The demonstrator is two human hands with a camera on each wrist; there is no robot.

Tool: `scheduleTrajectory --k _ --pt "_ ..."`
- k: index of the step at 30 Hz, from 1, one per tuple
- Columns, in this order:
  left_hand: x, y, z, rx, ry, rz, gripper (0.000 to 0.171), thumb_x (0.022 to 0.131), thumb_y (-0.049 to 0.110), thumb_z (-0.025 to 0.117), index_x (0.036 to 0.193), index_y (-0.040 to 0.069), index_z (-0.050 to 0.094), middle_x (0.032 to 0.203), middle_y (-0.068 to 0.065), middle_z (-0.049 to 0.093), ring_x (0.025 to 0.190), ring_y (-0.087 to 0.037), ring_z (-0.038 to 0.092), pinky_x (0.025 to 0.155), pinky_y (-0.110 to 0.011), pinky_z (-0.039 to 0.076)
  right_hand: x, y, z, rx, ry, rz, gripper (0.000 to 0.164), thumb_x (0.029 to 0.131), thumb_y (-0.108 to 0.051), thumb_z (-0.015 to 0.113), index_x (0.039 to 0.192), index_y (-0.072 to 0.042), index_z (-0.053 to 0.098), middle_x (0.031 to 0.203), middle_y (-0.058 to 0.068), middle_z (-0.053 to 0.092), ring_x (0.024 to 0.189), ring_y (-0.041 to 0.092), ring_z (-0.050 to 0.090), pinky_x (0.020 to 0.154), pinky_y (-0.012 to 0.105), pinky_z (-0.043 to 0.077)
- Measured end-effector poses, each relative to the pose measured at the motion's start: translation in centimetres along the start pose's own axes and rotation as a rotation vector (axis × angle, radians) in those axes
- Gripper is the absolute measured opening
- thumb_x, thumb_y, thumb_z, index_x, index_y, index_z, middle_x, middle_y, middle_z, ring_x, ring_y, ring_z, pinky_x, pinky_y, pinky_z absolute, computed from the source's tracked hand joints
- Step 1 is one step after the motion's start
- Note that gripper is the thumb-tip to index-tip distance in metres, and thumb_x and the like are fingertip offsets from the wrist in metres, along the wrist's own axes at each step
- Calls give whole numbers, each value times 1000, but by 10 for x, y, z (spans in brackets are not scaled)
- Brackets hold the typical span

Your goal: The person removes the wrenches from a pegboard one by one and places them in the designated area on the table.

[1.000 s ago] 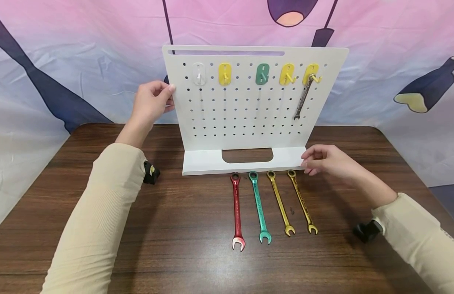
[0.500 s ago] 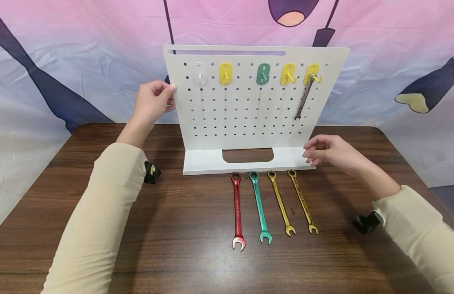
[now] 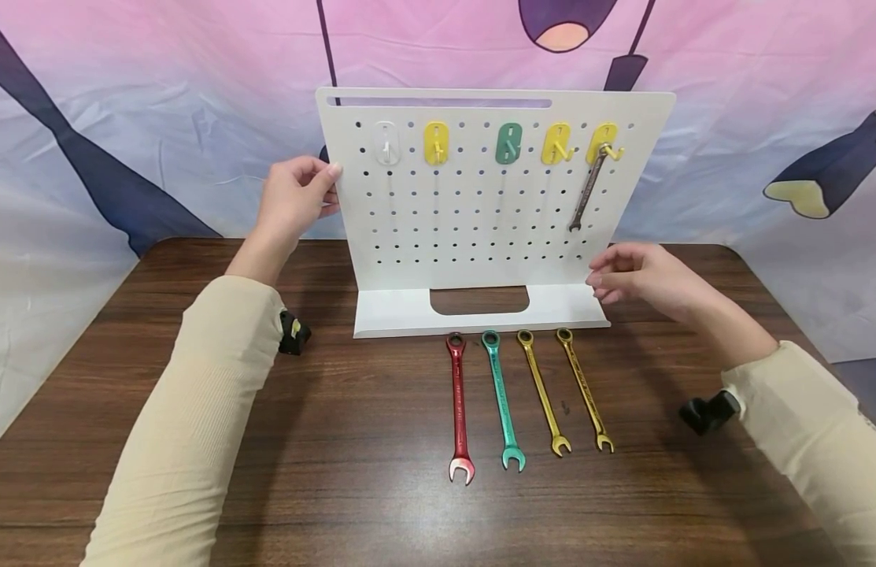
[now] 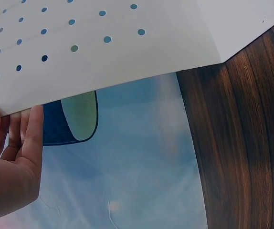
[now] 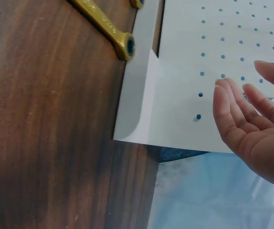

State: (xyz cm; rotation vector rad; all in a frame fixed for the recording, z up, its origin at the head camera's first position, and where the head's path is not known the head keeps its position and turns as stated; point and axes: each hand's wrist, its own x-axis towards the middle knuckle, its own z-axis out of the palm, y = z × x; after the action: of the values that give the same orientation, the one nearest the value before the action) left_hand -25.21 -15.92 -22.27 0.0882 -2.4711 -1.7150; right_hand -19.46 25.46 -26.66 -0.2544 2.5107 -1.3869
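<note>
A white pegboard point(image 3: 473, 224) stands on its flat base at the back of the table. My left hand point(image 3: 293, 193) pinches its left edge between thumb and fingers, as the left wrist view also shows. Near the lower right corner my right hand point(image 3: 639, 276) hovers with loosely bent fingers and nothing in them; the right wrist view shows thumb and fingertips apart. A dark silver wrench point(image 3: 587, 190) hangs from the rightmost yellow hook point(image 3: 602, 143). In front of the base lie a red wrench point(image 3: 460, 409), a green wrench point(image 3: 504, 402), a gold wrench point(image 3: 544, 394) and another gold wrench point(image 3: 585, 391).
Along the board's top are a clear hook point(image 3: 386, 144), a yellow hook point(image 3: 436, 143), a green hook point(image 3: 508, 144) and another yellow hook point(image 3: 556, 144). The dark wooden table point(image 3: 352, 472) meets a patterned cloth point(image 3: 197, 118) behind.
My right hand has risen from beside the base's right front corner to a spot nearer the board's lower right edge. My left hand and the wrenches stay put.
</note>
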Motion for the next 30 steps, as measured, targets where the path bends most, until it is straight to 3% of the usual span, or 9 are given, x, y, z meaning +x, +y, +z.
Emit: scheduleTrajectory --k 11,19,30 --pt "0 0 0 -12 0 1 27 91 30 54 92 4 58 83 -3 52 76 -11 54 79 -27 54 7 -11 -4 45 16 -4 32 93 2 47 123 10 39 109 19 55 86 20 62 79 35 55" --pt "-1 0 0 -2 -3 6 27 91 31 54 92 4 58 84 -3 52 77 -11 54 81 -28 54 12 -19 -7 43 65 -37 32 91 2 51 121 9 41 108 14 57 86 11 61 77 31 55" --pt "0 -1 1 2 -1 7 27 91 31 54 92 4 58 84 -3 53 77 -11 55 80 -28 54 18 -32 -12 21 148 -76 29 93 -4 50 121 4 44 115 14 53 91 10 59 76 25 54"
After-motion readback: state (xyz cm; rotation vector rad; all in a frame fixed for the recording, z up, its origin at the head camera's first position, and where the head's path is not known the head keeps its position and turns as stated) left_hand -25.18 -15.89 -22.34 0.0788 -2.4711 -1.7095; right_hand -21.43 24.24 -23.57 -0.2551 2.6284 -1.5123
